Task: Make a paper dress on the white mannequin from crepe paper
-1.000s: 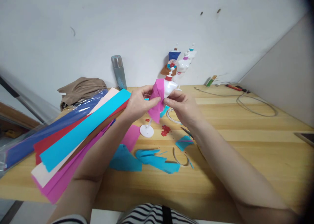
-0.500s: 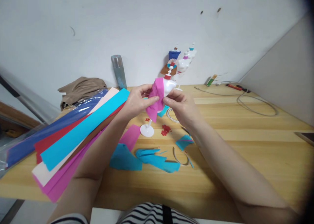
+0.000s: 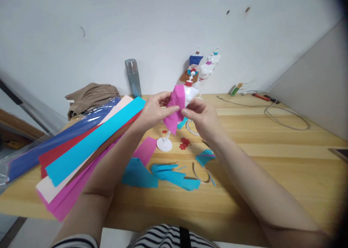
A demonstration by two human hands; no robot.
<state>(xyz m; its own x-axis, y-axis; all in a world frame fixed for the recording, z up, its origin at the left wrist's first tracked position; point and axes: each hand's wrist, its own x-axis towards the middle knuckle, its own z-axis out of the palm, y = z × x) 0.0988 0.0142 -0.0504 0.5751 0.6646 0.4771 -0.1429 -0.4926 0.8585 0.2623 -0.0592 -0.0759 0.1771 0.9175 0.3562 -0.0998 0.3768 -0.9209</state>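
A small white mannequin (image 3: 190, 93) stands on a thin post with a round white base (image 3: 164, 144) on the wooden table (image 3: 272, 161). A piece of magenta paper (image 3: 174, 108) is wrapped over its left side. My left hand (image 3: 153, 112) pinches the paper against the figure with thumb and fingers closed. My right hand (image 3: 202, 118) pinches the paper's lower edge from the right side, fingers closed too.
A stack of long coloured paper sheets (image 3: 81, 146) lies at the left. Cyan paper scraps (image 3: 163, 175), a pink scrap (image 3: 145, 151) and red bits (image 3: 184, 143) lie in front. Dressed mannequins (image 3: 202, 68), a metal flask (image 3: 133, 78), brown cloth (image 3: 89, 96) and cables (image 3: 285, 114) sit behind.
Both hands keep their pinch on the magenta paper at the mannequin; the view has tilted slightly and the hands have shifted a little upward.
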